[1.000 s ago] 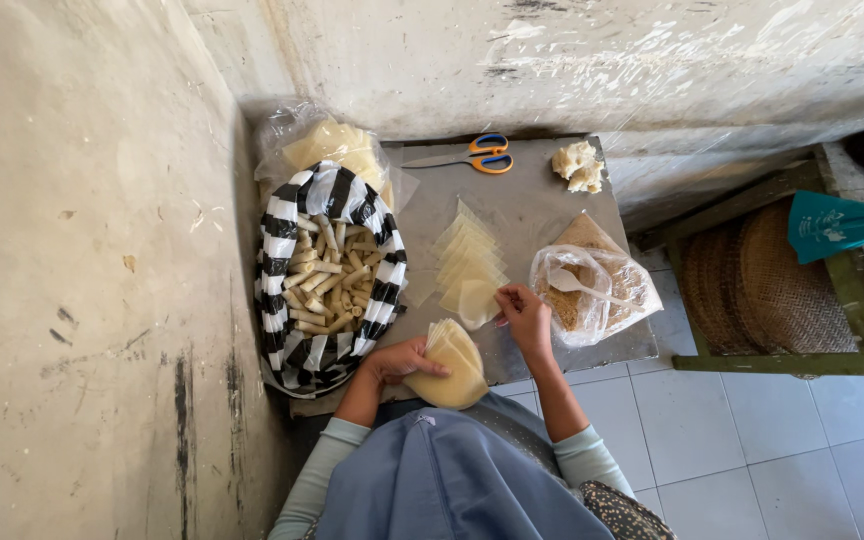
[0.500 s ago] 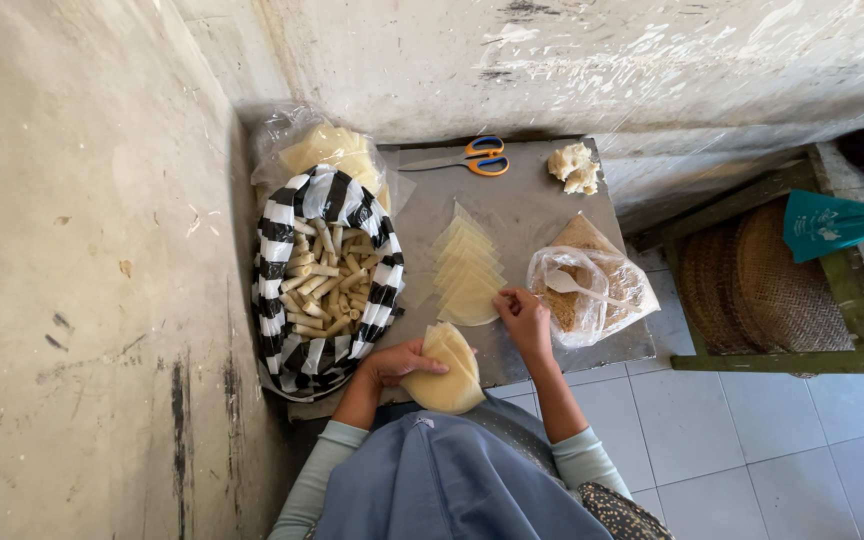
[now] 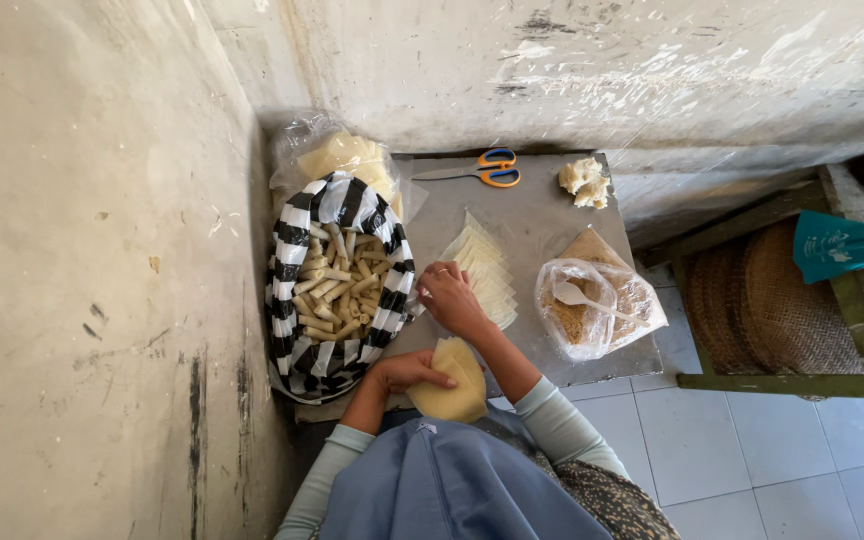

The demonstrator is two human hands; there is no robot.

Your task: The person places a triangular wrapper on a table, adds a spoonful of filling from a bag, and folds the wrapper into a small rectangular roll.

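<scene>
The left hand point(image 3: 407, 372) grips a stack of pale yellow wrapper sheets point(image 3: 449, 381) at the near edge of the table point(image 3: 542, 215), fingers closed over the stack's left side. The right hand point(image 3: 452, 298) rests just beyond it, near the middle of the table's near half, fingers curled down onto the near end of a fanned row of wrappers point(image 3: 484, 270) laid out on the grey surface; whether it pinches one sheet or only presses on it is hard to tell from this height.

Along the table's left edge sits a black-and-white striped bag point(image 3: 297, 235), open and filled with rolled pale sticks point(image 3: 337, 285). Behind it, at the far left corner, lies a clear plastic bag of more yellow sheets point(image 3: 344, 155). Orange-handled scissors point(image 3: 482, 170) lie along the far edge, with a crumpled pale lump point(image 3: 586, 181) just to their right. By the right edge a clear bag of brown filling point(image 3: 597, 305) holds a white spoon point(image 3: 577, 296). Off the table to the right, woven mats point(image 3: 762, 300) rest against a green frame.
</scene>
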